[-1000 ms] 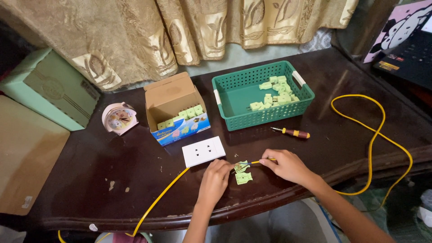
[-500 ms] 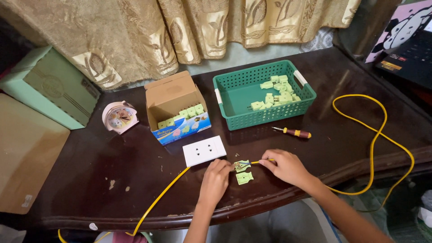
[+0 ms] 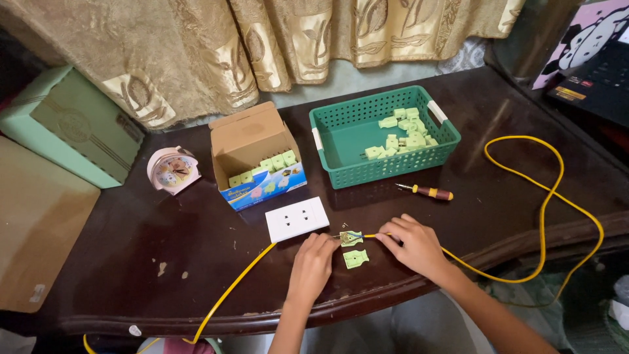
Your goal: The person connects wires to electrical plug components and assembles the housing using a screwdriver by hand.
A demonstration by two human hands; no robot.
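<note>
Lying on the dark table near its front edge, an opened green plug sits between both hands, its loose cover just below. The left hand touches the plug with fingers together; the right hand pinches the yellow cable entering it. Behind stand a white socket, screwdriver, basket and box.

A small light green plug piece lies open on the dark table, right between the fingertips of the left hand and the right hand. Thin wires stick into it. A yellow cord runs out from under the right hand. A second green piece lies flat just below.
</note>
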